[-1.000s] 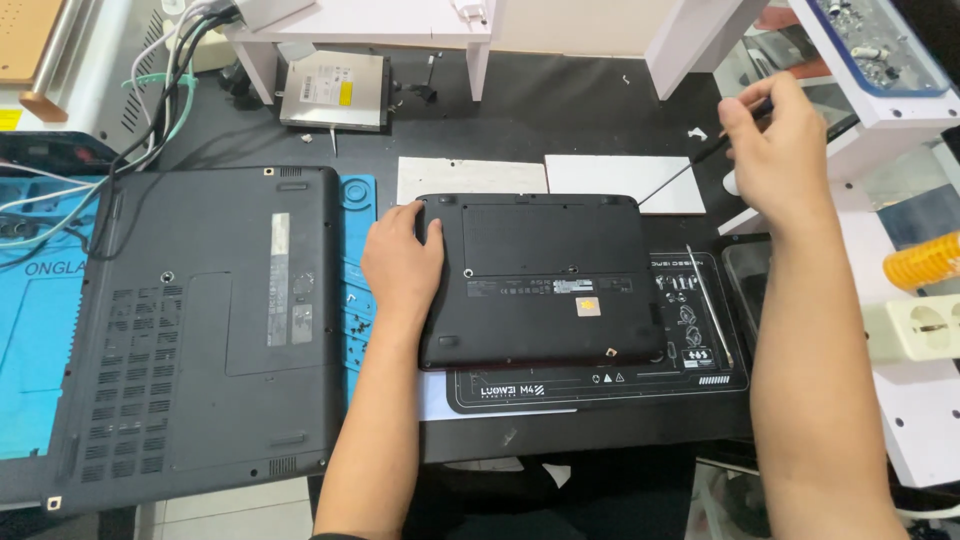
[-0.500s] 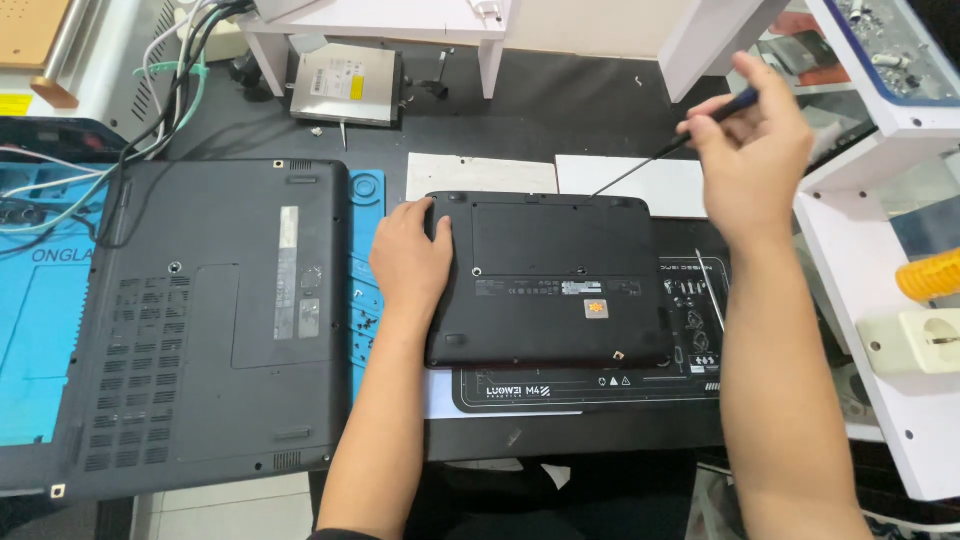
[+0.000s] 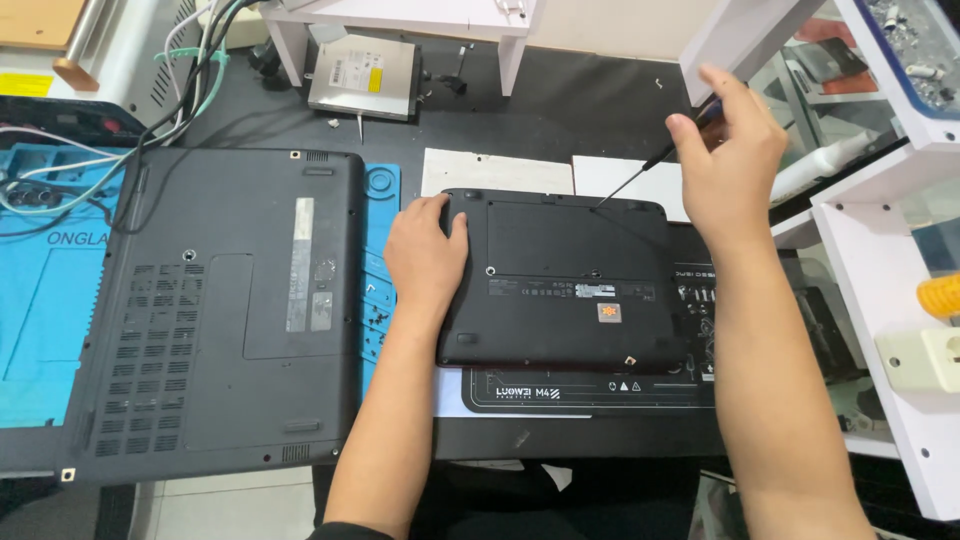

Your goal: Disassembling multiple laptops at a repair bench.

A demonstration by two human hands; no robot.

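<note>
A small black laptop (image 3: pixel 565 285) lies upside down on a black work mat (image 3: pixel 590 390) in the middle of the desk. My left hand (image 3: pixel 425 250) rests flat on its left edge, pressing it down. My right hand (image 3: pixel 730 160) grips a thin black screwdriver (image 3: pixel 640 172), whose tip touches the laptop's underside near its back edge. A larger black laptop (image 3: pixel 225 310) lies upside down to the left, on a blue mat (image 3: pixel 30 320).
A silver optical drive (image 3: pixel 362 75) lies at the back of the desk near white shelf legs (image 3: pixel 512 55). White shelving (image 3: pixel 880 230) stands at the right with a white socket block (image 3: pixel 920 358). Cables (image 3: pixel 190 60) run at the back left. Two white sheets (image 3: pixel 497 172) lie behind the small laptop.
My right hand has brought the screwdriver from the shelf at the back right down to the small laptop's back edge. My left hand has stayed on the laptop.
</note>
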